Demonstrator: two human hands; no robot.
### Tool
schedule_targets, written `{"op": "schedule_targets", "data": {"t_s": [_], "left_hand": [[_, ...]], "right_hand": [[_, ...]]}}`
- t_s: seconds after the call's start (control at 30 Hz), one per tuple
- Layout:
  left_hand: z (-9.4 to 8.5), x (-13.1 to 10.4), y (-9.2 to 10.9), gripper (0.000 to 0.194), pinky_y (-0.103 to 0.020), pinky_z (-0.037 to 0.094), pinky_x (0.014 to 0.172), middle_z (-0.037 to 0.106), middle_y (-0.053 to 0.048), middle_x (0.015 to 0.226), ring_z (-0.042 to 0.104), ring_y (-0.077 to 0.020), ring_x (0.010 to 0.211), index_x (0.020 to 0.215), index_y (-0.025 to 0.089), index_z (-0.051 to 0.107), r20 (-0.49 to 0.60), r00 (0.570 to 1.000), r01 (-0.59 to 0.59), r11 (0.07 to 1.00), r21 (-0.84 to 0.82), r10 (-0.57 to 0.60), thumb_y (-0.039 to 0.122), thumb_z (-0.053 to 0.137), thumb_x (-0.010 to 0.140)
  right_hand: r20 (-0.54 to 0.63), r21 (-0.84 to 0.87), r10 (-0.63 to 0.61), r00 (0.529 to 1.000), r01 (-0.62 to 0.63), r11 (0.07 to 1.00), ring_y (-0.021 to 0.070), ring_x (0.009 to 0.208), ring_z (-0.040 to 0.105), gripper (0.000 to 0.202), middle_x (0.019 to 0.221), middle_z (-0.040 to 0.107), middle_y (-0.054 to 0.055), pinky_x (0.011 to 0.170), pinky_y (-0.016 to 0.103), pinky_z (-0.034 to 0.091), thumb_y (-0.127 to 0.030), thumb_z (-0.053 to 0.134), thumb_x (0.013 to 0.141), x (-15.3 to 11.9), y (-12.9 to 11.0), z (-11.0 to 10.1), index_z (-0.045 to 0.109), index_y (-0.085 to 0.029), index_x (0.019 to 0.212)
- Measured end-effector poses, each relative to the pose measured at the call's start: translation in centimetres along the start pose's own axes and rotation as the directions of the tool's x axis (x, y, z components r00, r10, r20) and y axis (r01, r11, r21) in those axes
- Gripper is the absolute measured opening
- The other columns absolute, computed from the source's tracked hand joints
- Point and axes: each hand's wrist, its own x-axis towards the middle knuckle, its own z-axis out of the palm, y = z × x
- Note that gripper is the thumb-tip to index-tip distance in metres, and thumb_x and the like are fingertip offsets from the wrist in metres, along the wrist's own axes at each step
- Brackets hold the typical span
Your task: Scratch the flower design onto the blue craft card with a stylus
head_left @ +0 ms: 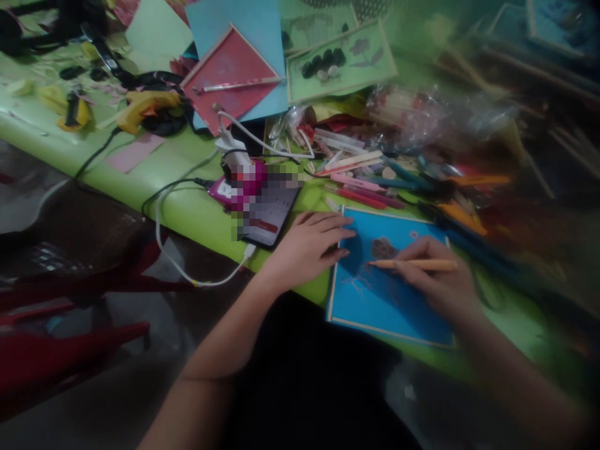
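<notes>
A blue board [370, 306] with thin pale strips along its edges lies on the green table. Drawn on it are a dark brownish flower [383, 248] and thin stem-like lines below and left of it. My right hand [434, 275] is closed around an orange pencil [434, 265], whose tip points left and meets the board just under the flower. My left hand [312, 247] lies flat with its fingers apart, fingertips on the board's left edge, holding nothing. A phone [272, 215] lies just beyond my left wrist.
Pens and sticks [356, 181] crowd the space behind the board. A magenta power adapter [234, 187] with cables sits beside the phone. Farther back are a yellow glue gun [145, 109], a red framed panel [229, 69] and a green framed picture [344, 65].
</notes>
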Motion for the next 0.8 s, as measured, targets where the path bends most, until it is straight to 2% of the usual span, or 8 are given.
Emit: {"op": "schedule_targets", "data": {"t_s": [0.27,0.33,0.43,0.47,0.53,0.6,0.67,0.8], "left_hand": [[0.1,0.3,0.3,0.028,-0.049,0.037,0.122,0.066,-0.004,0.154,0.058,-0.026,0.146,0.131,0.027,0.073,0.004,0.999,0.032,0.999,-0.029,-0.031,0.028,0.067,0.104],[0.1,0.3,0.4,0.03,-0.048,0.038,0.122,0.066,-0.005,0.154,0.057,-0.0269,0.146,0.131,0.026,0.074,0.022,0.999,0.031,0.999,-0.02,-0.031,0.027,0.068,0.102],[0.2,0.2,0.2,0.031,-0.048,0.039,0.12,0.066,-0.006,0.154,0.057,-0.027,0.145,0.135,0.022,0.072,0.005,1.0,-0.001,1.0,0.005,0.001,0.03,0.062,0.106],[0.3,0.1,0.2,0.032,-0.048,0.04,0.119,0.066,-0.008,0.154,0.058,-0.0269,0.144,0.135,0.021,0.071,-0.007,1.0,-0.016,1.0,0.011,0.016,0.032,0.06,0.107],[0.6,0.0,0.0,0.034,-0.048,0.042,0.118,0.067,-0.01,0.151,0.059,-0.0288,0.141,0.136,0.019,0.07,-0.033,0.999,-0.042,0.999,0.029,0.043,0.034,0.059,0.108],[1.1,0.0,-0.2,0.034,-0.05,0.044,0.115,0.071,-0.013,0.145,0.063,-0.0303,0.134,0.135,0.017,0.07,-0.039,0.997,-0.061,0.997,0.047,0.063,0.034,0.059,0.107],[1.7,-0.1,-0.3,0.032,-0.05,0.047,0.111,0.075,-0.014,0.133,0.067,-0.031,0.126,0.129,0.016,0.072,-0.045,0.997,-0.06,0.995,0.081,0.064,0.033,0.056,0.108],[3.5,-0.1,-0.5,0.032,-0.049,0.049,0.111,0.074,-0.015,0.132,0.062,-0.0329,0.134,0.131,0.015,0.071,-0.021,0.995,-0.091,0.964,0.249,0.099,0.019,0.052,0.106]], "right_hand": [[-0.047,0.074,0.013,0.999,-0.009,0.997,0.0203,0.068,0.06,0.019,0.077,0.067,0.001,0.061,0.034,0.049,-0.042,0.08,0.088,-0.3,0.1,-0.7,0.071,-0.028,0.079],[-0.006,0.124,-0.027,1.0,0.028,0.992,0.0239,0.076,0.064,0.022,0.08,0.067,0.003,0.061,0.035,0.054,-0.044,0.073,0.092,0.2,-0.8,-1.3,0.072,-0.028,0.077],[0.095,0.102,-0.086,0.992,0.076,0.992,0.0295,0.097,0.072,0.024,0.107,0.076,0.005,0.066,0.037,0.061,-0.042,0.068,0.094,1.8,-3.6,-1.5,0.073,-0.029,0.075],[0.129,0.044,-0.153,0.98,0.149,0.988,0.0306,0.101,0.073,0.019,0.112,0.078,0.005,0.067,0.036,0.061,-0.042,0.069,0.093,2.4,-4.7,-1.3,0.074,-0.03,0.079],[0.233,-0.103,-0.206,0.95,0.235,0.967,0.0333,0.113,0.072,0.016,0.117,0.079,0.005,0.087,0.041,0.061,-0.041,0.066,0.094,3.8,-7.2,-0.2,0.076,-0.029,0.09],[0.408,-0.213,-0.213,0.888,0.319,0.923,0.0292,0.096,0.075,0.018,0.111,0.081,0.005,0.083,0.039,0.059,-0.034,0.06,0.096,5.3,-9.4,1.7,0.076,-0.027,0.102],[0.543,-0.275,-0.227,0.808,0.427,0.862,0.0262,0.084,0.075,0.03,0.104,0.082,0.005,0.072,0.035,0.055,-0.024,0.055,0.091,6.7,-11.0,3.9,0.077,-0.025,0.112],[0.646,-0.381,-0.259,0.718,0.597,0.706,0.0245,0.088,0.076,0.039,0.108,0.084,0.006,0.075,0.031,0.051,-0.017,0.055,0.083,8.7,-12.3,7.7,0.077,-0.024,0.114]]}}
